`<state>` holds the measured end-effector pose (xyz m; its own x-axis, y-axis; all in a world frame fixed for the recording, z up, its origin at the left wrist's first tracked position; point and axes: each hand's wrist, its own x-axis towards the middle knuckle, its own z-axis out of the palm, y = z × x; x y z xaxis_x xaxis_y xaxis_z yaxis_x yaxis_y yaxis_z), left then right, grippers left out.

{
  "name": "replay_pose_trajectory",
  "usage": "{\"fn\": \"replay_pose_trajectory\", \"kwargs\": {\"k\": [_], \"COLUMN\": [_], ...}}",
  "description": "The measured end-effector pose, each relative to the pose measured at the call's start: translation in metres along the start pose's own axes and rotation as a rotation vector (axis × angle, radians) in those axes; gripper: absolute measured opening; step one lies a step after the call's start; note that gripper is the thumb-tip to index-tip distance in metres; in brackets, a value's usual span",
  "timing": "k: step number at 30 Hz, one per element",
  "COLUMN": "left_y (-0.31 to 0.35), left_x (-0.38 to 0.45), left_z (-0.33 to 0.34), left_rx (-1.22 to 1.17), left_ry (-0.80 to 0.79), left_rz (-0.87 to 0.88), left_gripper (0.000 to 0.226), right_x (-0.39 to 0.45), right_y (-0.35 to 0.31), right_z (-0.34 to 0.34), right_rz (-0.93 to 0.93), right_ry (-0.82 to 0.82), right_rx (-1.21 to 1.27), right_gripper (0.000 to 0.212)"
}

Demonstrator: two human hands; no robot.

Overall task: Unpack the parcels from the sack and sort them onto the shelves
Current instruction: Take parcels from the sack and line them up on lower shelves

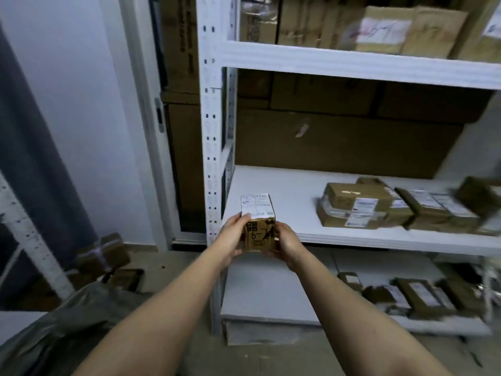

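While both hands grip a small cardboard parcel (258,226) at the middle shelf's (284,191) front left corner, left hand (232,236) on its left side, right hand (288,245) opposite, labelled parcels (360,206) lying farther right, grey sack (67,329) on the floor.

A pale wall (81,90) fills the upper left of the frame, with a white door frame (146,118) beside it carrying a grey metal latch plate (159,115). A dark curtain (29,158) hangs along the left edge. Grey tiled floor (173,264) shows at lower centre, blurred.
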<state>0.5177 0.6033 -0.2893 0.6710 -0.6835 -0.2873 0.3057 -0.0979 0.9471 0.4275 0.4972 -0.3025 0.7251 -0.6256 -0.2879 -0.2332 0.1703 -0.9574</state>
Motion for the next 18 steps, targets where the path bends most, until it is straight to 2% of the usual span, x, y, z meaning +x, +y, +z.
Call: {"fn": "replay_pose_trajectory", "kwargs": {"k": [3,7,12,18], "left_y": [-0.006,-0.017,-0.038,-0.053], "left_x": [0.017,0.050,0.094,0.133], "left_z": [0.054,0.117,0.173,0.204], "left_rx": [0.014,0.036,0.039,0.027], "left_ry": [-0.068,-0.128,-0.096,-0.025], "left_rz": [-0.006,-0.008,-0.031,-0.058], "left_gripper": [0.024,0.028,0.024,0.030], "right_x": [0.007,0.035,0.075,0.111], "right_y": [0.004,0.015,0.028,0.038], "right_z": [-0.053,-0.118,-0.178,-0.212], "right_rz": [-0.016,-0.004,0.024,0.059], "right_ry": [0.088,0.159,0.138,0.062], "right_rx": [0.007,0.000,0.043,0.013], "right_gripper": [0.035,0.036,0.032,0.028]}}
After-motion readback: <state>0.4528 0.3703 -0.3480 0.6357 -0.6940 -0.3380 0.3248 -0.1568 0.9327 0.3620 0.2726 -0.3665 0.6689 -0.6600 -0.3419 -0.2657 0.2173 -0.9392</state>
